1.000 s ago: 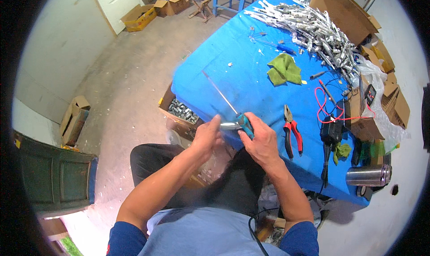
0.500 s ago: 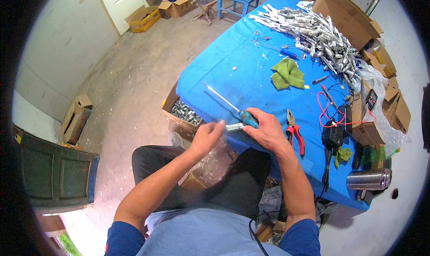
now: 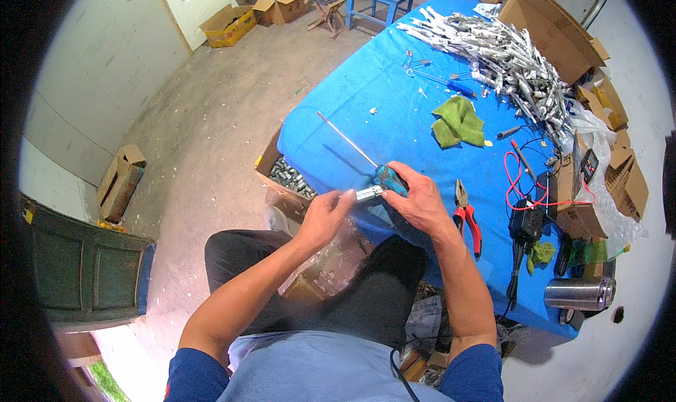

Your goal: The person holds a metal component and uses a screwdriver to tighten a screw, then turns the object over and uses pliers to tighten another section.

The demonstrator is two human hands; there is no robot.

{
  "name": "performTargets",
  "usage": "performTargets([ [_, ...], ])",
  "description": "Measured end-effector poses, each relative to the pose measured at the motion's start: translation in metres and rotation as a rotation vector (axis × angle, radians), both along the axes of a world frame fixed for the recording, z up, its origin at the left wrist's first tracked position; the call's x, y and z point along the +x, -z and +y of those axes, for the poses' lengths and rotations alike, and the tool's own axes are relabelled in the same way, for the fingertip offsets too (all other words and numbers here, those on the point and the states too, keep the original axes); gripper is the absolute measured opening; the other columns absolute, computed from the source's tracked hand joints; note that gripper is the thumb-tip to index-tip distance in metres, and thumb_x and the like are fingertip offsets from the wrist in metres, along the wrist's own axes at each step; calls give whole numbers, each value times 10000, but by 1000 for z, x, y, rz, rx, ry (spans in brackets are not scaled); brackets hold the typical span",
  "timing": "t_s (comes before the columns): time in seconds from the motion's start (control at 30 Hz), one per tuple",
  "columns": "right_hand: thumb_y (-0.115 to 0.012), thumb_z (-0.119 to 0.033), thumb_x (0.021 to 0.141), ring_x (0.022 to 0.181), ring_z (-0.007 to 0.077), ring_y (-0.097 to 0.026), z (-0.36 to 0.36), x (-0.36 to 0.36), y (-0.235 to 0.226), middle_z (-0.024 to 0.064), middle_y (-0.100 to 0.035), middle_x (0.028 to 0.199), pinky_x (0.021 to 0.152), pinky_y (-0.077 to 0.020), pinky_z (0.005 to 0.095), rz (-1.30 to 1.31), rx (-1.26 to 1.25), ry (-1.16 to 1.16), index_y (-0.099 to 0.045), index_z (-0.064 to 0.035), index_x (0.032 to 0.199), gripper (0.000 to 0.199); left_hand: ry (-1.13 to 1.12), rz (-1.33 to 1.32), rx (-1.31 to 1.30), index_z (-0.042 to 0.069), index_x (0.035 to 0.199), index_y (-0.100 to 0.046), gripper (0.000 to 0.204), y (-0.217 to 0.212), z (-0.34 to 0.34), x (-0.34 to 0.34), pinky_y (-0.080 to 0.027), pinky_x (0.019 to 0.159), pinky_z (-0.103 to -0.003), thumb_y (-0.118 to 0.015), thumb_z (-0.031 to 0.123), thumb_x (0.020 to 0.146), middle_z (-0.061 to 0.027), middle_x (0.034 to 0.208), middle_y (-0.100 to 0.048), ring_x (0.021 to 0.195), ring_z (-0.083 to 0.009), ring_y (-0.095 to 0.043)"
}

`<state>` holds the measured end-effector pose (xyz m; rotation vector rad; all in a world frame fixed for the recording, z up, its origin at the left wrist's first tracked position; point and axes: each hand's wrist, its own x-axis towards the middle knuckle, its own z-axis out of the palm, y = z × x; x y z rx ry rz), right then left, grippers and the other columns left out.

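Two bare hands meet over the near edge of the blue cloth. The left hand pinches one end of a small silvery metal piece; the right hand is closed around a teal-handled screwdriver, its thumb at the piece's other end. Dark marks on the yellow carton by the door are too small to read. The screwdriver's shaft slants toward the table's left edge, raised above its shadow. Just beyond that edge, lower down, stands a cardboard box of metal pieces. Bare cloth stretches from the shaft to the green rag, with a white scrap on it. Red-handled pliers lie near the right hand, and a silvery heap covers the far right side.
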<state>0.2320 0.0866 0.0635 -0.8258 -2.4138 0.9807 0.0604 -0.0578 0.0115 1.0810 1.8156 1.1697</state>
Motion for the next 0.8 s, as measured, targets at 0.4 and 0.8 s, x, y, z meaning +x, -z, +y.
performTargets([
  [0.4, -681, -152, 847, 1040, 258, -663, -26, 41, -7, 192, -670, 1121, 889, -511, 369, 197, -245, 190, -559, 17, 1278, 479, -9, -115, 1, -93, 865, -622, 634, 3, 0, 2, -433, 598, -356, -471, 505, 1013, -62, 656, -523, 666, -135, -484],
  [0.8, -654, -97, 879, 1037, 241, -662, -108, 166, -45, 167, -685, 1123, 928, -486, 332, 29, -385, 271, -600, 28, 1236, 381, -17, 27, -10, -67, 930, -641, 591, 0, -5, 20, -472, 657, -413, -440, 480, 1023, -179, 686, -582, 665, -261, -595],
])
